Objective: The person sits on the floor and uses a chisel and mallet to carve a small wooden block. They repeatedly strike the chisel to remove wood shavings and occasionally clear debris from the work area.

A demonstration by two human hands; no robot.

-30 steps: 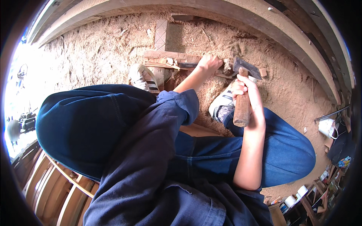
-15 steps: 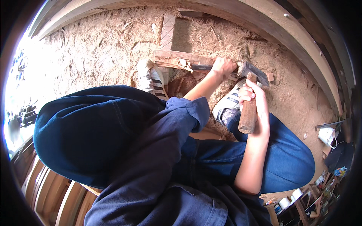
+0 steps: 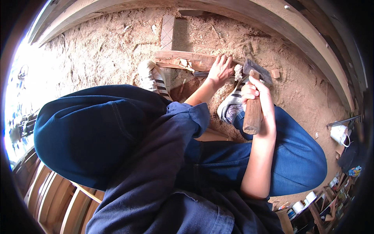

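My left hand (image 3: 221, 71) is closed round a chisel (image 3: 200, 74), resting against the wooden beam (image 3: 196, 58). The chisel's dark blade shows on one side of the fist and its frayed, pale butt end on the other; the fingers hide the middle. Curled, split shavings (image 3: 184, 63) stand on the beam near the blade. In my right hand (image 3: 255, 91) is a hammer, gripped by its thick wooden handle (image 3: 252, 119). Its dark metal head (image 3: 258, 71) is close beside the chisel's butt end; I cannot tell whether they touch.
My striped shoes (image 3: 152, 80) flank the work. A patterned block (image 3: 168, 33) lies beyond the beam, and a small wood offcut (image 3: 275, 73) sits right of the hammer. Long curved timbers (image 3: 249, 21) border the sawdust-covered ground. A white bucket (image 3: 339, 133) stands far right.
My left hand has shifted left and turned, with its fingers against the beam. The chisel's butt end shows more. The hammer has moved slightly left; the view has shifted a little.
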